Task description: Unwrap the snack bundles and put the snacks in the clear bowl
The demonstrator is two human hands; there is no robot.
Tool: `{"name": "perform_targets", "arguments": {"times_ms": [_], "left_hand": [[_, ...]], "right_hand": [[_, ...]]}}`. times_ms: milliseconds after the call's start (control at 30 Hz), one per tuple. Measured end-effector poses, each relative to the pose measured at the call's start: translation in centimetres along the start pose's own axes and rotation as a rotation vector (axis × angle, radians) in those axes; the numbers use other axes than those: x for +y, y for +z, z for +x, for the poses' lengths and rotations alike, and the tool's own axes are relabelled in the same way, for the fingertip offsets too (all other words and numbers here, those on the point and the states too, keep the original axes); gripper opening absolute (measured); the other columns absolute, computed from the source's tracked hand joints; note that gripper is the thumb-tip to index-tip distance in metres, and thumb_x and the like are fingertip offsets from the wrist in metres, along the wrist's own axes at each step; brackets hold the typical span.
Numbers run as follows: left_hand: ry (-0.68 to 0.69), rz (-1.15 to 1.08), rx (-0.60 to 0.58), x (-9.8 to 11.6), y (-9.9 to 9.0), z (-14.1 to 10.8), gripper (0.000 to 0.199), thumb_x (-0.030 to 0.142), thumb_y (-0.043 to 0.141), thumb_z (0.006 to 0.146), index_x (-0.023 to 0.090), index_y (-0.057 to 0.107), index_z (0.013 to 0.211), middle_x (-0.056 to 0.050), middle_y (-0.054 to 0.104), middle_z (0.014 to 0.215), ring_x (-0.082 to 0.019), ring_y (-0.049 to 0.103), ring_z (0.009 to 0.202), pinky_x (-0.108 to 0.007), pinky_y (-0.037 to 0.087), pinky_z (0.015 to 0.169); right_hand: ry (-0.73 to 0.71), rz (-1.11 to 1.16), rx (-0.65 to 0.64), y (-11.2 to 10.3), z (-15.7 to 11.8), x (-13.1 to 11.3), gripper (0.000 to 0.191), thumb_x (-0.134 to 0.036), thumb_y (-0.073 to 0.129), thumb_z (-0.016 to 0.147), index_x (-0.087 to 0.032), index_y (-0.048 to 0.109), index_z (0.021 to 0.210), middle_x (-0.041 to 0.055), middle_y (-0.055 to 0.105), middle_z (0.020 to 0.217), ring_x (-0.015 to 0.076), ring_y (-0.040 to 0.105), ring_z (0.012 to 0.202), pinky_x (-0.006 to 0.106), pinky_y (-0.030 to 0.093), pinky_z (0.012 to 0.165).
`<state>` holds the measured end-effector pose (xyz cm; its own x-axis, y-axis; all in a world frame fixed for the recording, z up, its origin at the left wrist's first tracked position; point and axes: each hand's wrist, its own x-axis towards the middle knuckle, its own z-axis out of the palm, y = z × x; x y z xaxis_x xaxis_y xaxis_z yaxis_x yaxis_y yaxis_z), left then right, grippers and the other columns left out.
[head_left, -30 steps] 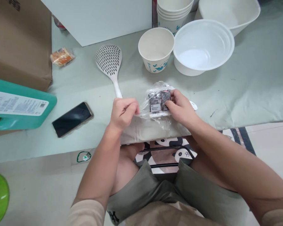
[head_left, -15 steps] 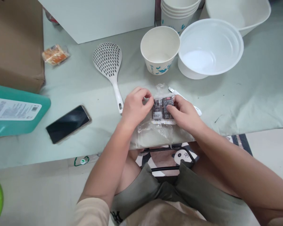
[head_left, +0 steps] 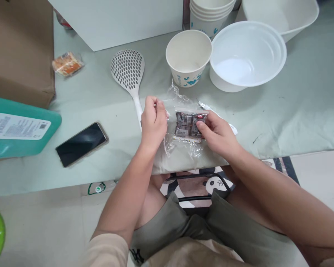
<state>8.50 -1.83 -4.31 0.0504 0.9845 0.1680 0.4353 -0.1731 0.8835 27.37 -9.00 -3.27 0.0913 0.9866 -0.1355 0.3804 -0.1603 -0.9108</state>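
A small dark printed packet is pinched at its right side between the thumb and fingers of my right hand. Crinkled clear plastic film spreads around and beneath the packet. My left hand is closed on the left edge of this film, left of the packet. Partly behind my right hand, a white cutter lies on the cloth. The handle of a white slotted skimmer reaches down behind my left hand.
A paper cup, a white bowl and stacked cups stand at the back. To the left are a phone, a snack packet, a teal container and a cardboard box.
My left hand has moved left and slightly up, drawing the clear film out from the packet. The packet has shifted slightly left, still held by my right hand.
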Motion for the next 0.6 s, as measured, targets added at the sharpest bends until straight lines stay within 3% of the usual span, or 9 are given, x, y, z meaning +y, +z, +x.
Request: {"name": "perform_targets", "arguments": {"times_ms": [133, 233, 333, 433, 600], "left_hand": [[-0.062, -0.039, 0.029, 0.1, -0.2, 0.2, 0.045, 0.071, 0.041, 0.101, 0.027, 0.042, 0.092, 0.005, 0.047, 0.061, -0.013, 0.048, 0.052, -0.030, 0.035, 0.054], [-0.070, -0.081, 0.053, -0.1, -0.4, 0.5, 0.053, 0.080, 0.042, 0.095, 0.027, 0.042, 0.092, 0.006, 0.045, 0.061, -0.012, 0.044, 0.051, -0.030, 0.031, 0.050], [-0.080, -0.151, 0.077, -0.3, -0.5, 0.8, 0.056, 0.083, 0.043, 0.092, 0.027, 0.042, 0.092, 0.007, 0.042, 0.059, -0.011, 0.040, 0.048, -0.029, 0.028, 0.046], [-0.071, -0.178, 0.086, -0.4, -0.6, 0.9, 0.057, 0.084, 0.044, 0.090, 0.027, 0.042, 0.091, 0.007, 0.042, 0.059, -0.010, 0.040, 0.048, -0.027, 0.028, 0.045], [-0.070, -0.160, 0.071, 0.1, -1.0, 0.8, 0.058, 0.085, 0.044, 0.090, 0.027, 0.041, 0.089, 0.006, 0.043, 0.060, -0.010, 0.042, 0.049, -0.027, 0.027, 0.044]], "right_hand": [[-0.033, 0.158, -0.025, 0.1, -0.1, -0.2, 0.025, -0.043, 0.055, 0.094, -0.024, 0.062, 0.110, 0.0020, 0.067, 0.091, 0.0174, 0.057, 0.075, 0.033, 0.046, 0.070], [-0.016, 0.236, -0.004, 0.0, -0.2, -0.4, 0.026, -0.044, 0.055, 0.095, -0.025, 0.061, 0.111, 0.0039, 0.070, 0.104, 0.0193, 0.063, 0.086, 0.036, 0.053, 0.080], [-0.019, 0.199, 0.100, -0.2, -0.2, -0.2, 0.025, -0.045, 0.055, 0.094, -0.026, 0.061, 0.108, 0.0044, 0.069, 0.107, 0.0227, 0.065, 0.101, 0.039, 0.054, 0.093], [0.006, 0.189, 0.198, -0.2, -0.1, 0.2, 0.022, -0.044, 0.050, 0.092, -0.027, 0.059, 0.103, 0.0050, 0.067, 0.104, 0.0248, 0.064, 0.104, 0.042, 0.054, 0.095], [-0.070, 0.528, 0.447, -0.7, 1.4, -0.9, 0.020, -0.028, 0.050, 0.079, -0.027, 0.053, 0.098, 0.0024, 0.060, 0.097, 0.0215, 0.066, 0.093, 0.042, 0.055, 0.092]]}}
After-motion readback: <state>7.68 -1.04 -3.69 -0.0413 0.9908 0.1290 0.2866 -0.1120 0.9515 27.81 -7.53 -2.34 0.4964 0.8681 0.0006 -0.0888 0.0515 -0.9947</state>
